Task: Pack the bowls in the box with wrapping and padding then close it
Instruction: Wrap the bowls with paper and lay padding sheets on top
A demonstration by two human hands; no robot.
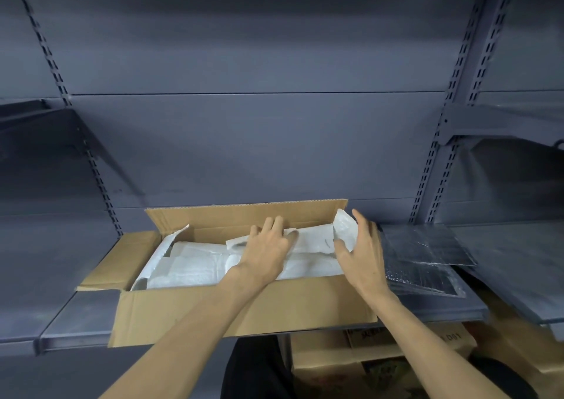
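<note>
White padding (195, 264) under flat left hand (268, 246); right hand (363, 246) beside.

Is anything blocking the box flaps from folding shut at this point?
Yes. Both hands are over the open cardboard box: the left hand presses the white padding, and a padding sheet beside the right hand stands above the rim at the right end.

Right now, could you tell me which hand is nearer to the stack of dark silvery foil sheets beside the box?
Right. The right hand is at the box's end beside the foil sheets; the left hand presses white padding mid-box.
</note>
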